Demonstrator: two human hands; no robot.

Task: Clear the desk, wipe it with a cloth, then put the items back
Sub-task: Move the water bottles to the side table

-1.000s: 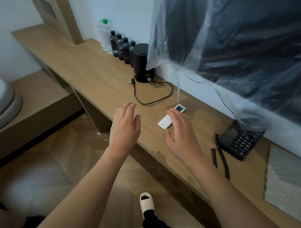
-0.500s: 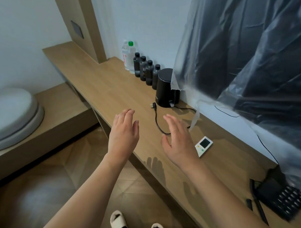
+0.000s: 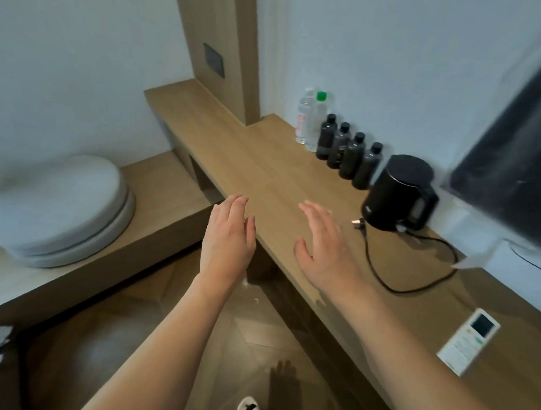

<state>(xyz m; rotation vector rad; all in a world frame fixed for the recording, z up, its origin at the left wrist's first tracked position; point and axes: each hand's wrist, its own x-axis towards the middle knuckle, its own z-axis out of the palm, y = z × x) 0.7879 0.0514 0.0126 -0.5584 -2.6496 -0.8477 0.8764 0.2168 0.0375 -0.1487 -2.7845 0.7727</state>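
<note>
A long wooden desk (image 3: 258,161) runs along the wall. On it stand two clear water bottles (image 3: 312,120), several small dark bottles (image 3: 347,152) in a row and a black kettle (image 3: 401,194) with its black cord (image 3: 414,265) looped loose on the wood. A white remote (image 3: 468,340) lies at the right. My left hand (image 3: 228,237) hovers at the desk's front edge, fingers straight, holding nothing. My right hand (image 3: 326,246) hovers over bare wood left of the kettle, fingers spread and empty.
A plastic-covered dark screen (image 3: 510,164) hangs on the wall at the right. A lower wooden bench (image 3: 145,240) on the left bears a round white cushion (image 3: 57,209). A white slipper (image 3: 250,408) shows on the wooden floor below.
My view and both hands have swung left along the desk. The phone and the cloth have left the frame; the remote now lies far right and the bottles and kettle sit closer.
</note>
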